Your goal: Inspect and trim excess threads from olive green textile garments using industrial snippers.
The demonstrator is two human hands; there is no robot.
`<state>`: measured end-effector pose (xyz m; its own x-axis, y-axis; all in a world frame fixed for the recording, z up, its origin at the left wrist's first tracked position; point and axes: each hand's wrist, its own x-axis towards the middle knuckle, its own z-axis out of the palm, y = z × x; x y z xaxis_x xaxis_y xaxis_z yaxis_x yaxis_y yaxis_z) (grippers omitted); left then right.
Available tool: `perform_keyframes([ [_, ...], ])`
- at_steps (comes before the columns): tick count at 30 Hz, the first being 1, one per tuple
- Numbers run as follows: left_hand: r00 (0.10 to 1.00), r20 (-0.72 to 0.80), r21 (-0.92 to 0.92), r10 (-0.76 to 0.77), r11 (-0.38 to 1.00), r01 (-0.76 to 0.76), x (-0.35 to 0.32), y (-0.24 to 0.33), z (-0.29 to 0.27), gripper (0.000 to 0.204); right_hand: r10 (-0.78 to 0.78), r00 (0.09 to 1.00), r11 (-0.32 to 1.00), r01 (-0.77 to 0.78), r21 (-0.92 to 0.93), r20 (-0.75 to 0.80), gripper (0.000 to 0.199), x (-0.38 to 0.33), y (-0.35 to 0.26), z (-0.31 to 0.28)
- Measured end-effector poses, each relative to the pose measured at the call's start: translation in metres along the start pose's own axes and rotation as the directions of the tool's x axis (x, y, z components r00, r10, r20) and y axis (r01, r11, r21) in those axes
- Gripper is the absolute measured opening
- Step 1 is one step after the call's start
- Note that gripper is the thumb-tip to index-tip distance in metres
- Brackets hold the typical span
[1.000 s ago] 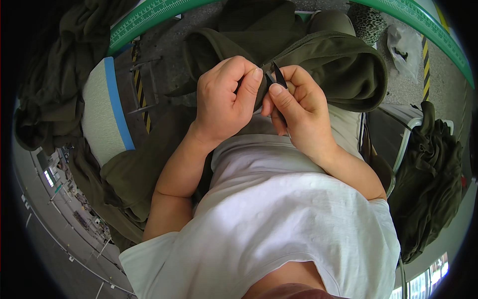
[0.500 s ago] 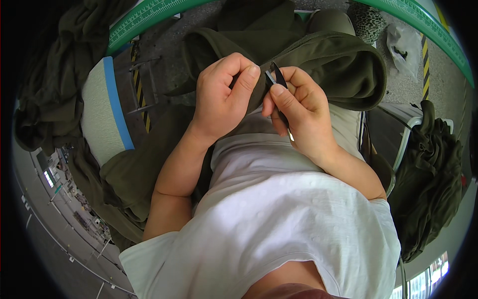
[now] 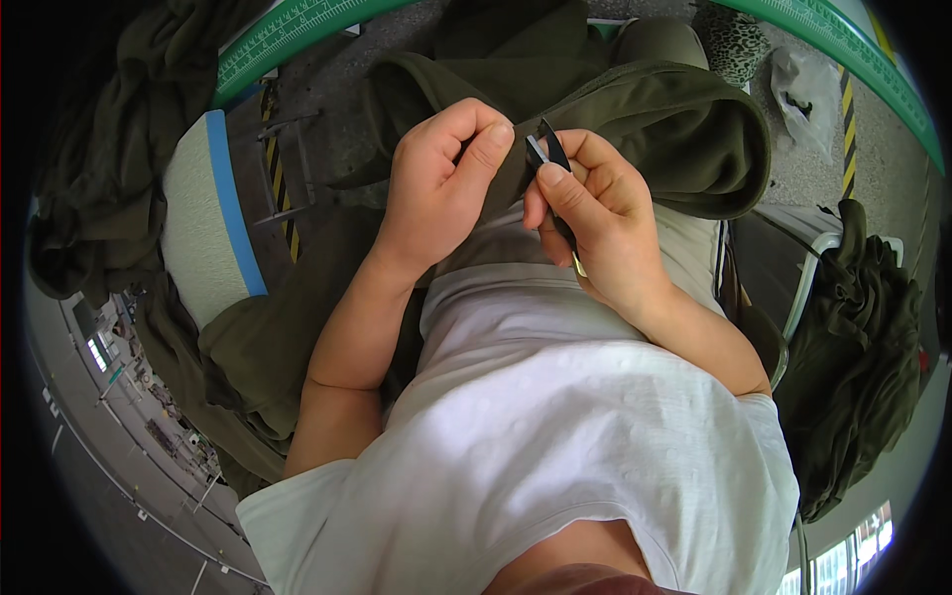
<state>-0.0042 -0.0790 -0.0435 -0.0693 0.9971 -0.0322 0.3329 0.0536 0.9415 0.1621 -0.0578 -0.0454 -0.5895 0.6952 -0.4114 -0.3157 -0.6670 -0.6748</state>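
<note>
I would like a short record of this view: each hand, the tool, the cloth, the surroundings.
Left hand: thumb and forefinger together; anything pinched is too small to tell
Right hand: holds dark snips
Blades: apart at the tips
Cloth: dark green, looped beyond the hands
Surroundings: clear plastic bag ahead right; bunched fabric at right

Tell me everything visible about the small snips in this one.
The small snips look metallic, with two slim, pointed blades, one mostly dark, one catching light, standing slightly apart. They lie at a slant, blades toward the picture's top, in front of dark green cloth. The right hand grips them, hiding much of the handles; a shiny end shows below.
</note>
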Motion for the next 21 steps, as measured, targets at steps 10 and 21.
perform_keyframes([
  [10, 0.972, 0.138, -0.125, -0.191, 0.97, 0.208, 0.002, 0.003, -0.001, 0.018, -0.015, 1.0, 0.999, 0.015, -0.046, 0.008, 0.014, 0.001, 0.003, 0.0],
  [21, 0.991, 0.037, -0.239, -0.132, 0.961, 0.137, -0.002, -0.003, 0.006, 0.017, -0.038, 0.999, 0.999, 0.038, 0.003, -0.013, 0.013, -0.001, 0.006, 0.003],
])
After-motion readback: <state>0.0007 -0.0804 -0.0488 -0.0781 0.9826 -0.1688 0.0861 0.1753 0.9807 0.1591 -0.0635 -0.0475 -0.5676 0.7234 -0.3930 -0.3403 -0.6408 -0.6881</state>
